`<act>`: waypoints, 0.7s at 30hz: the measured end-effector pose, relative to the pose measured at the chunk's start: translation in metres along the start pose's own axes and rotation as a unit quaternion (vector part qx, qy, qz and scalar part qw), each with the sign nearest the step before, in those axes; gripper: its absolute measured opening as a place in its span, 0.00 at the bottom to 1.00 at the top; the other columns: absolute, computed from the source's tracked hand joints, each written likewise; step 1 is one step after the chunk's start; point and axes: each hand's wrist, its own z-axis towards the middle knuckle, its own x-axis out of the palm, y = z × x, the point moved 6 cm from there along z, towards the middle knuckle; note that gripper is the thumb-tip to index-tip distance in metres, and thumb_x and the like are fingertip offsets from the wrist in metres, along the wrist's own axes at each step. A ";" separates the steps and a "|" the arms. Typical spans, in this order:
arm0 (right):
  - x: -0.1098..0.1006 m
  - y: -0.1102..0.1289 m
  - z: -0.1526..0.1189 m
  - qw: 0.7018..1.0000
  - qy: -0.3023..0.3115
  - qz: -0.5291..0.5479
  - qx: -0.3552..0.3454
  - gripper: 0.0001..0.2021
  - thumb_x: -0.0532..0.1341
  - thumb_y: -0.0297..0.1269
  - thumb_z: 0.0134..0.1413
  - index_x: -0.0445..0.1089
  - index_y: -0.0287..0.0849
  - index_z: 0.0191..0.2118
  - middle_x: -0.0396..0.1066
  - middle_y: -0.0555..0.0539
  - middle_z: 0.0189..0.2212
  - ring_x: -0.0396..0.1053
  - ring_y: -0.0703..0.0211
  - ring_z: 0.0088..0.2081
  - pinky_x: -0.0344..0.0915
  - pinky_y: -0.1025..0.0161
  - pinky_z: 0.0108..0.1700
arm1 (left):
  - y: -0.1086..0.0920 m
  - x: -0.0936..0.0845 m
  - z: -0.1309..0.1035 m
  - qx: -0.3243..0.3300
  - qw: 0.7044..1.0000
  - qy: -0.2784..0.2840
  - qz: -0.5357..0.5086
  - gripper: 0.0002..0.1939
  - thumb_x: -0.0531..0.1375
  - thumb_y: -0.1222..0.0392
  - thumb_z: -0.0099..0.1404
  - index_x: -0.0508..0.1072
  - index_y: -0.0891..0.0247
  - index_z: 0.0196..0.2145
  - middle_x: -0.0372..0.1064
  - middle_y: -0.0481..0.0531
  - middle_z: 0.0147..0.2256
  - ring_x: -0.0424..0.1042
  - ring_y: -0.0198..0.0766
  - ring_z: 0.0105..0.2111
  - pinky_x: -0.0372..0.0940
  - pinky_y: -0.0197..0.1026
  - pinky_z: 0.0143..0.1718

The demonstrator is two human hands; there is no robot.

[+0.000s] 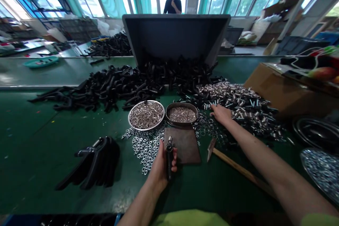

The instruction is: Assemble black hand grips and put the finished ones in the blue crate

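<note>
- My L hand [158,167] holds one black part [169,162], w/ the fingers closed around it: thumb on one side, the other fingers on the opposite side.
- This part stands nearly upright over the L edge of the brown plate [186,146]. A small shiny sleeve [170,139] is at its top end.
- My R hand [222,114] is stretched forward, at the near L side of the metal pile [239,100]. Its fingers are bent and the tips are among small pins; if they pinch one, I cannot tell.
- Beyond the plate are the round dish [146,114] and, just to its R, the oval tin [182,114], both w/ small metal pcs inside.
- Many small rings [145,150] lie on the table [34,141], L of the plate, near my L hand.
- The hammer [238,168] lies R of the plate, its head near the plate edge, its wooden handle going under my R forearm.
- On the L side, a group of bigger black pcs [99,164] is put close together.
- Further back, the black heap [113,86] spreads in front of the big grey bin [176,37], which opens toward me.
- A carton [280,90] is on the R side.
- Behind the bin, a person [172,4] is w/ one hand near the chin.
</note>
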 end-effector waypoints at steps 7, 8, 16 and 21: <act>-0.017 0.000 -0.005 1.000 -0.021 -0.020 -0.010 0.15 0.52 0.25 0.54 0.68 0.32 0.47 0.72 0.30 0.39 0.71 0.45 0.41 0.63 0.54 0.40 | -0.011 0.008 -0.006 0.004 0.990 0.018 -0.138 0.14 0.52 0.55 0.63 0.62 0.65 0.23 0.54 0.45 0.17 0.53 0.27 0.15 0.50 0.29 0.17; -0.023 0.001 -0.011 0.999 -0.034 -0.014 -0.011 0.16 0.51 0.25 0.54 0.68 0.31 0.47 0.71 0.30 0.40 0.71 0.44 0.42 0.63 0.54 0.41 | -0.012 0.009 -0.006 0.008 0.989 0.027 -0.147 0.14 0.52 0.55 0.63 0.62 0.65 0.22 0.53 0.45 0.16 0.53 0.28 0.15 0.51 0.30 0.17; -0.076 0.084 -0.136 0.856 -0.080 0.457 -0.229 0.09 0.58 0.35 0.54 0.71 0.44 0.42 0.71 0.44 0.41 0.71 0.54 0.40 0.70 0.58 0.40 | -0.007 0.018 -0.001 0.023 0.985 0.058 -0.162 0.13 0.51 0.57 0.60 0.64 0.65 0.21 0.54 0.47 0.15 0.54 0.30 0.17 0.54 0.32 0.19; -0.085 0.141 -0.188 0.833 -0.134 0.413 -0.344 0.09 0.54 0.27 0.56 0.70 0.42 0.39 0.72 0.43 0.37 0.70 0.55 0.40 0.69 0.58 0.42 | -0.002 0.025 -0.006 0.046 0.986 0.045 -0.155 0.10 0.54 0.58 0.58 0.65 0.66 0.23 0.57 0.47 0.16 0.57 0.30 0.17 0.56 0.33 0.21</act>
